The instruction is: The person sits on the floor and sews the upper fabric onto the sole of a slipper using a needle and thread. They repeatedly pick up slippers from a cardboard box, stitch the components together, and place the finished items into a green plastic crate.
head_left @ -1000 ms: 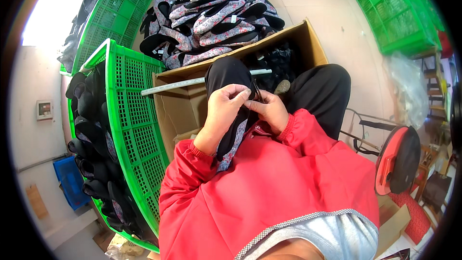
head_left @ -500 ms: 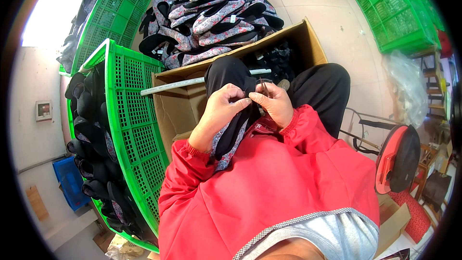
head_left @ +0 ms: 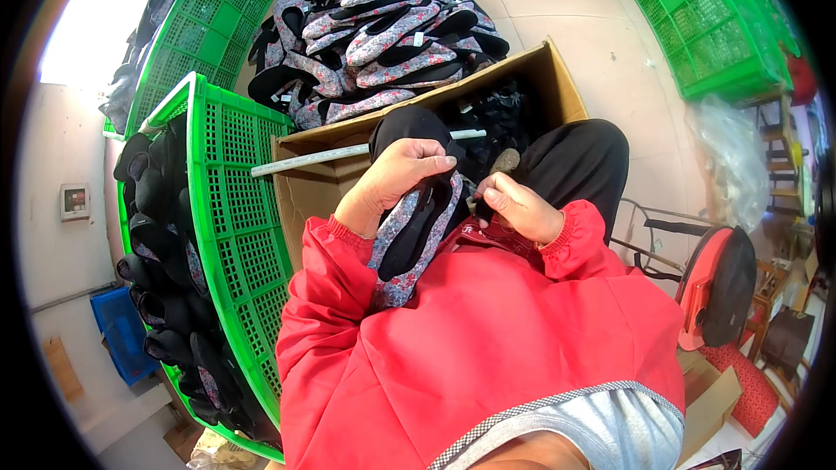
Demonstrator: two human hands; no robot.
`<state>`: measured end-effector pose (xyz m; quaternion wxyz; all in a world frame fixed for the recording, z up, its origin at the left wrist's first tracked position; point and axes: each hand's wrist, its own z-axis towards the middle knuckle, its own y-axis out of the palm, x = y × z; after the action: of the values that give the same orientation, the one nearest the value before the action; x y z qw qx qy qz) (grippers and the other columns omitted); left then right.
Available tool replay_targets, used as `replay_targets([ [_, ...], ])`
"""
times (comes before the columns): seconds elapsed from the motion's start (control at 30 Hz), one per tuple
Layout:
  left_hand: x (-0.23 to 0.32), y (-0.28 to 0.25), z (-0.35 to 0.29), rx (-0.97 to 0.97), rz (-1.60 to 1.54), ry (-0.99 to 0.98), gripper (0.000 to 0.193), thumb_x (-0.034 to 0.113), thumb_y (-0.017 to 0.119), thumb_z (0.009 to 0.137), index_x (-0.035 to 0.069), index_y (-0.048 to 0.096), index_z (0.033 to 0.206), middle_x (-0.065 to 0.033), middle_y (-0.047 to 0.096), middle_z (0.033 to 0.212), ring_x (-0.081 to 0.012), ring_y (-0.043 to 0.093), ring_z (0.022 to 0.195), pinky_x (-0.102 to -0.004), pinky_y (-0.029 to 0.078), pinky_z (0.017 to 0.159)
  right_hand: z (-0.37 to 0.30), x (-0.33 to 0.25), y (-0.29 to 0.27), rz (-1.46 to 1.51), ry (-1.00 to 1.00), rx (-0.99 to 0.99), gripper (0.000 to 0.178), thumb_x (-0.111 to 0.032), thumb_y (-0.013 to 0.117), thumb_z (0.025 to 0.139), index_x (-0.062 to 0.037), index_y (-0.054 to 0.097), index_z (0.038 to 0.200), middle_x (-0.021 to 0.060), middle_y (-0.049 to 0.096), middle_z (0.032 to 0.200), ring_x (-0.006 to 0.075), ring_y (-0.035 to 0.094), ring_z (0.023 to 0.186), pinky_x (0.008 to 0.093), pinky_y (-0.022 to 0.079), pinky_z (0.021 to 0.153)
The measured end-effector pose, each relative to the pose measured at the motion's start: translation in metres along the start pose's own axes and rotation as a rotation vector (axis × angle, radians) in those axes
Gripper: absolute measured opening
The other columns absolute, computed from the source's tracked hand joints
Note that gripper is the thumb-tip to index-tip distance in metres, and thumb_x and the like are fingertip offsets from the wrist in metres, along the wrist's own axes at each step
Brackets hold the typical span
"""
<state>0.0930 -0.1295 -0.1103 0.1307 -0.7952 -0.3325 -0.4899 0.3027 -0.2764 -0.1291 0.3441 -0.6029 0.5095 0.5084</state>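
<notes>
A cloth shoe [head_left: 392, 270] with a floral outside and a black lining lies against my lap and red sleeve. My left hand [head_left: 396, 178] pinches its upper end between thumb and fingers, above my bent knee. Apart from it to the right, my right hand [head_left: 522, 206] is closed, with the thumb laid over curled fingers. Something small and dark shows at those fingertips, too little to name. The red garment [head_left: 470, 322] covers my front, and black trousers [head_left: 575, 165] cover my legs.
Ahead stands an open cardboard box [head_left: 570, 87] with dark items inside and a pale rod [head_left: 296, 160] across it. Behind it rises a heap of floral shoes [head_left: 383, 39]. Green crates [head_left: 235, 200] with black shoes [head_left: 161, 252] flank my left. A round-seated chair [head_left: 727, 287] stands right.
My hands, together at the shoe's end before, are now apart. My right hand has dropped down and right; the dark slim tool seen by its fingers is mostly hidden. The shoe shows more fully.
</notes>
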Motion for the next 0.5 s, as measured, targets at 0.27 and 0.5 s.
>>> replay_targets([
  [0.27, 0.008, 0.009, 0.0, 0.058, -0.075, -0.096, 0.017, 0.014, 0.067, 0.091, 0.004, 0.064, 0.078, 0.0046, 0.058, 0.07, -0.0029, 0.051, 0.061, -0.0198, 0.039, 0.055, 0.017, 0.003, 0.009, 0.196, 0.046, 0.012, 0.028, -0.029, 0.051, 0.104, -0.0009, 0.051, 0.099, 0.0034, 0.058, 0.086, 0.0106, 0.055, 0.079, 0.0275, 0.048, 0.074],
  [0.5, 0.005, 0.013, 0.005, 0.049, -0.067, -0.091, 0.016, 0.013, 0.067, 0.091, 0.002, 0.067, 0.08, 0.0019, 0.061, 0.071, -0.005, 0.054, 0.061, -0.0214, 0.043, 0.055, 0.031, 0.008, 0.011, 0.088, 0.039, 0.058, 0.024, -0.024, 0.053, 0.103, -0.0016, 0.052, 0.096, 0.0028, 0.058, 0.083, 0.01, 0.056, 0.075, 0.0271, 0.047, 0.071],
])
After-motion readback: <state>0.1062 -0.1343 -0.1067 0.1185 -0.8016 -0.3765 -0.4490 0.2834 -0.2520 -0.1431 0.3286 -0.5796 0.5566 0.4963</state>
